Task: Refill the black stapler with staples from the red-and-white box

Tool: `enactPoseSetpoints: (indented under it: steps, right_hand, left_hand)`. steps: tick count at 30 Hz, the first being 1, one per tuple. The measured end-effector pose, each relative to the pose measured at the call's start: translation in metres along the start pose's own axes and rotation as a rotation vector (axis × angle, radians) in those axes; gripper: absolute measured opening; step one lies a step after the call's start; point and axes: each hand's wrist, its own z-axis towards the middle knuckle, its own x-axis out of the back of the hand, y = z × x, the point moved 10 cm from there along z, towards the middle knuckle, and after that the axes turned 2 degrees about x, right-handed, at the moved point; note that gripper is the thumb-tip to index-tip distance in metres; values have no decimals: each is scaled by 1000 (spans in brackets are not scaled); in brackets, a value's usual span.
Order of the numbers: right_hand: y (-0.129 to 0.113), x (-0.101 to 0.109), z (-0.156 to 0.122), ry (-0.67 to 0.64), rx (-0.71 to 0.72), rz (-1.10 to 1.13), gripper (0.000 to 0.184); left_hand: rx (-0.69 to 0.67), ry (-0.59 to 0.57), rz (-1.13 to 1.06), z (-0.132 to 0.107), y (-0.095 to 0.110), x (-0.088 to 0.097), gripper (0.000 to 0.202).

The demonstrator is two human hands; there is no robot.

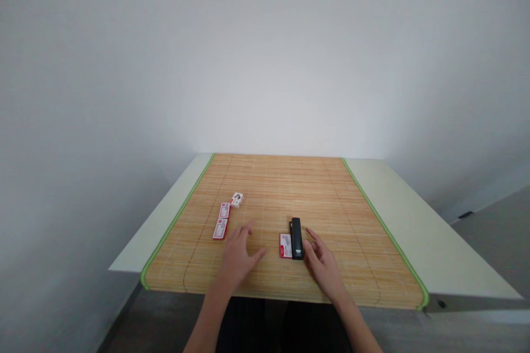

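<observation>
A black stapler (pixel 296 237) lies on the bamboo mat (pixel 273 187), with a small red and white box (pixel 285 246) flat against its left side. My right hand (pixel 322 265) rests on the mat just right of the stapler, fingers spread, fingertips close to its near end. My left hand (pixel 238 256) lies open on the mat left of centre, holding nothing. Just beyond its fingers are two red and white boxes (pixel 221 228) (pixel 224 210) and a third, whiter one (pixel 237 199).
The mat has a green edge and covers a pale table (pixel 414 220) set against a plain white wall. Grey floor shows to the right and left of the table.
</observation>
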Motion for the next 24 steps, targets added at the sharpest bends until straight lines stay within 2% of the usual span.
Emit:
enactPoseSetpoints:
  steps: [2,4,6,8,10,13,17,20,24]
  right_hand:
    - [0,-1,-1,-2,7,1,70]
    - [-2,-1,-1,0,18,-12,68]
    - [-4,-1,-1,-4,22,-23,68]
    - [-5,-1,-1,-8,20,-23,70]
    - [-6,-1,-1,-14,23,-21,71]
    - [-5,0,-1,-14,36,-31,71]
    - [-2,0,0,-4,55,-49,70]
    - [-1,-1,1,-7,61,-54,70]
    - [-3,-4,1,-26,57,-48,71]
  left_hand:
    - [56,134,111,4,-37,35,59]
    - [89,215,200,7,-70,60,55]
    - [73,189,235,11,-92,66,57]
    - [44,109,229,12,-101,59,59]
    - [25,38,203,9,-98,48,60]
    - [39,-44,143,1,-83,33,67]
    - [41,-250,9,-10,-62,17,82]
    - [11,-361,-41,-11,-54,18,81]
    - [63,-385,-1,2,-50,26,61]
